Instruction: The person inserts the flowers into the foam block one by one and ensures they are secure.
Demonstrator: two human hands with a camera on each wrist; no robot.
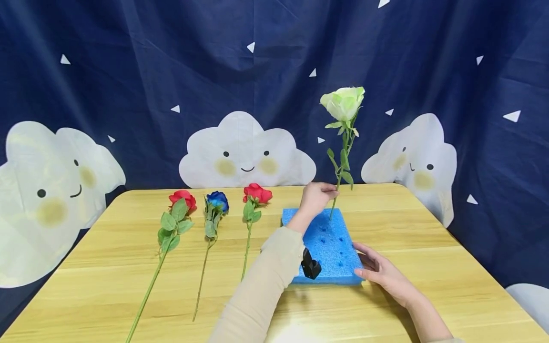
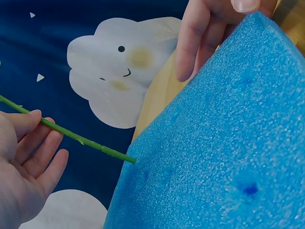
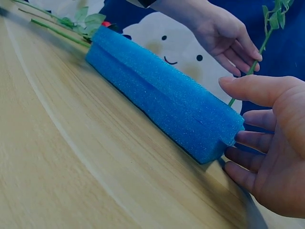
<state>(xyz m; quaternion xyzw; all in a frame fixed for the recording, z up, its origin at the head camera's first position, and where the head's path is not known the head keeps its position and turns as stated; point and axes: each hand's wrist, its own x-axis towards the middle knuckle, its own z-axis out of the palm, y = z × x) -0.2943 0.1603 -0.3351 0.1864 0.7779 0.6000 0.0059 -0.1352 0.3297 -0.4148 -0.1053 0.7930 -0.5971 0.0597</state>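
A white-green artificial rose (image 1: 343,104) stands nearly upright, its stem (image 2: 90,143) pinched between the thumb and fingers of my left hand (image 1: 317,196). The stem's lower end meets the top of the blue foam block (image 1: 330,252) in the head view; whether it touches or hovers just above, I cannot tell. Several small holes dot that top face. My right hand (image 1: 383,276) rests at the block's right side near the front corner, fingertips (image 3: 245,138) against the end. Its thumb (image 3: 252,88) stretches over the corner, apart from the fingers.
Left of the block lie a red rose (image 1: 183,199), a blue rose (image 1: 218,202) and another red rose (image 1: 257,192), stems toward me on the wooden table (image 1: 107,267). A dark blue cloud-print curtain (image 1: 274,62) hangs behind. A small black camera (image 1: 310,265) sits on my left wrist.
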